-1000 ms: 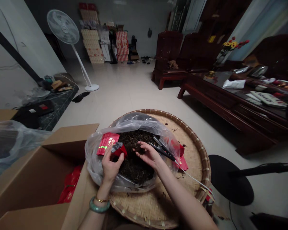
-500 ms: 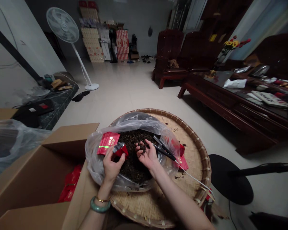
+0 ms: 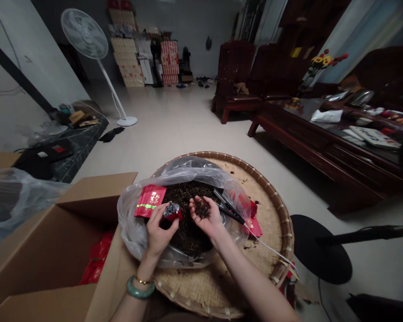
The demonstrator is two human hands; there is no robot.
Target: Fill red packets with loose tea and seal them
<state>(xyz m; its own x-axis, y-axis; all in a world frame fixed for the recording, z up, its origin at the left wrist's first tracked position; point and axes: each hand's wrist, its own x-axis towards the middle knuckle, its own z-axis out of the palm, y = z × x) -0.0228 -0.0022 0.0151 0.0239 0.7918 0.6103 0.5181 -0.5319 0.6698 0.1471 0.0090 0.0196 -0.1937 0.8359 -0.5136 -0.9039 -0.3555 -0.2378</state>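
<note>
A small red foil pouch [image 3: 172, 212] is gripped between the thumb and fingers of my left hand [image 3: 159, 229], its silvery mouth gaping. My right hand [image 3: 208, 220] is palm up and cupped around a little heap of dark, dry tea leaves [image 3: 202, 209]. Both hands are over a clear plastic bag [image 3: 134, 239] filled with loose tea [image 3: 188, 239]. A stack of red pouches [image 3: 150, 200] with gold lettering lies on the bag's left side. Beside my right hand rests a black hand-held sealer [image 3: 231, 212] with a white cord.
The bag sits on a round woven bamboo tray [image 3: 275, 210] with more red packets [image 3: 255, 226] on its right. An open cardboard box [image 3: 47, 250] holding red pouches [image 3: 96, 259] stands at the left. A black round stand base [image 3: 322, 250] is right of the tray.
My right hand has turned its palm further up, so more of the tea in it shows. The pouch in my left hand has tilted, with its silvery opening now more upright.
</note>
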